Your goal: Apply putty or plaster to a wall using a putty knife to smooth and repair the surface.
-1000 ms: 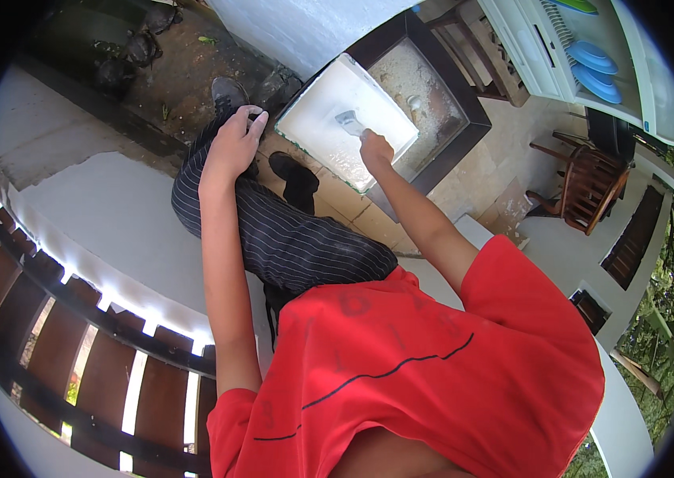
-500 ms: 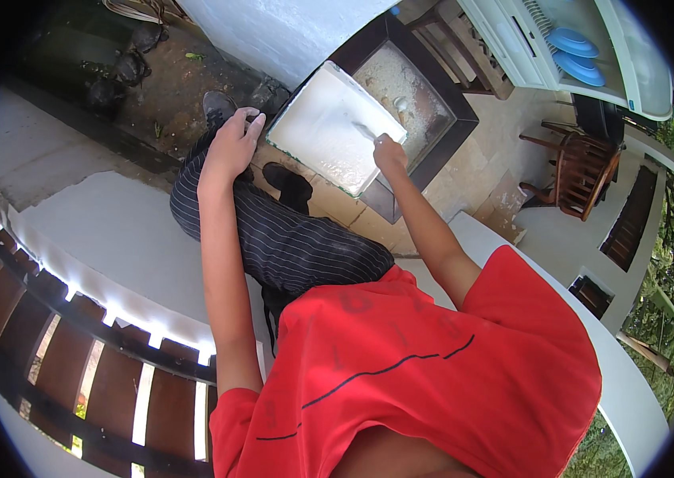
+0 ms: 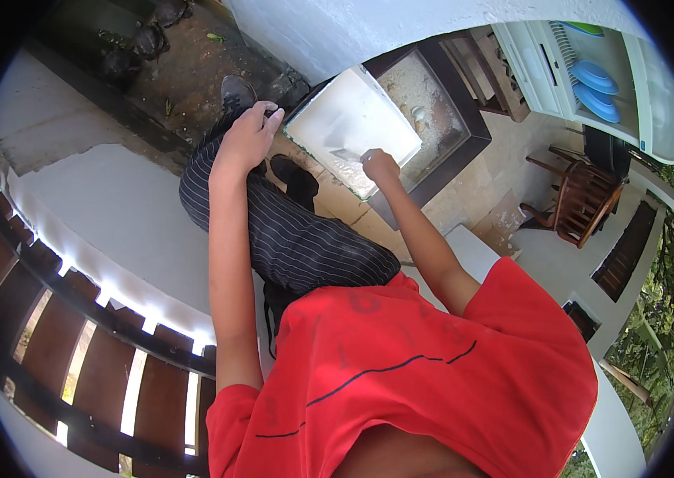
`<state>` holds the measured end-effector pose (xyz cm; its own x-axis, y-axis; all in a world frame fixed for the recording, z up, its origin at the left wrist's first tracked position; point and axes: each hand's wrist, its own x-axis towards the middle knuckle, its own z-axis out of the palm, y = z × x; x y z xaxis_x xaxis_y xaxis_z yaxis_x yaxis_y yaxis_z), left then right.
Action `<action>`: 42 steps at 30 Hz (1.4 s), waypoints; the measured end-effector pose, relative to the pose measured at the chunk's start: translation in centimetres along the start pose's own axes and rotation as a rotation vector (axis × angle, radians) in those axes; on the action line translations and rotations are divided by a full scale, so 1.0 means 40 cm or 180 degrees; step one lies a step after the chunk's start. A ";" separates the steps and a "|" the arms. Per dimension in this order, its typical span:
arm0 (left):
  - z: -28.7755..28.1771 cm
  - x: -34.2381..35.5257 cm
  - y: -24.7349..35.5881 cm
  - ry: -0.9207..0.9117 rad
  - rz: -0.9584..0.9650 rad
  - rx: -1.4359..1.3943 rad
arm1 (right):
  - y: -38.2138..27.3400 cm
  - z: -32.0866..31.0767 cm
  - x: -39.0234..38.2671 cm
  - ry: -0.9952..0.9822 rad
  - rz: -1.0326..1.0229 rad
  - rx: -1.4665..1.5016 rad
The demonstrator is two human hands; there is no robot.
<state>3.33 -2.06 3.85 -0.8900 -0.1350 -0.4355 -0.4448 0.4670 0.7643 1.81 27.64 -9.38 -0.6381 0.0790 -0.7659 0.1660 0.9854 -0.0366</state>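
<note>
My right hand (image 3: 381, 166) is closed around the handle of a small flat-bladed scraper (image 3: 342, 154). Its grey blade lies against the white, partly wet-looking surface of a rectangular slab or shallow tray (image 3: 369, 111), near the corner closest to me. Most of the handle is hidden in my fist. That white piece is tilted and rests on a dark-framed low table (image 3: 472, 140) whose inset top is dusted white. My left hand (image 3: 249, 139) is held above my bent knee, left of the white piece; its fingers are loosely curved and apart, whitened at the tips, holding nothing.
Beyond my left foot, dark turtle-like shapes (image 3: 149, 41) sit at a murky pool. A white wall (image 3: 305, 32) rises behind the white piece. On the right stand a cabinet with blue plates (image 3: 596, 80) and a wooden chair (image 3: 588, 195). A slatted railing (image 3: 106, 350) runs along the left.
My right hand has drawn the scraper toward me and left across the white surface. The whole view has shifted slightly; my left hand keeps its pose.
</note>
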 end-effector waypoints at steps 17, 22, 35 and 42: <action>-0.021 0.002 -0.015 -0.0008 -0.0106 0.0067 | -0.032 0.033 0.026 0.0531 -0.0808 -0.0856; -0.030 -0.011 -0.047 0.0026 -0.0100 0.0084 | -0.087 -0.004 0.001 0.0754 -0.0888 -0.0470; -0.077 0.009 -0.078 0.0190 -0.0089 -0.0003 | -0.109 0.023 -0.008 0.0638 -0.1313 -0.1355; -0.112 0.029 -0.082 0.0184 -0.0122 -0.0098 | -0.132 0.050 0.002 0.0858 -0.1513 -0.1085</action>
<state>3.29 -7.65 2.97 -0.8761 -0.2031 -0.4372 -0.4808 0.4336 0.7621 2.40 22.13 -10.55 -0.7571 -0.3869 -0.5265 -0.4015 0.9112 -0.0922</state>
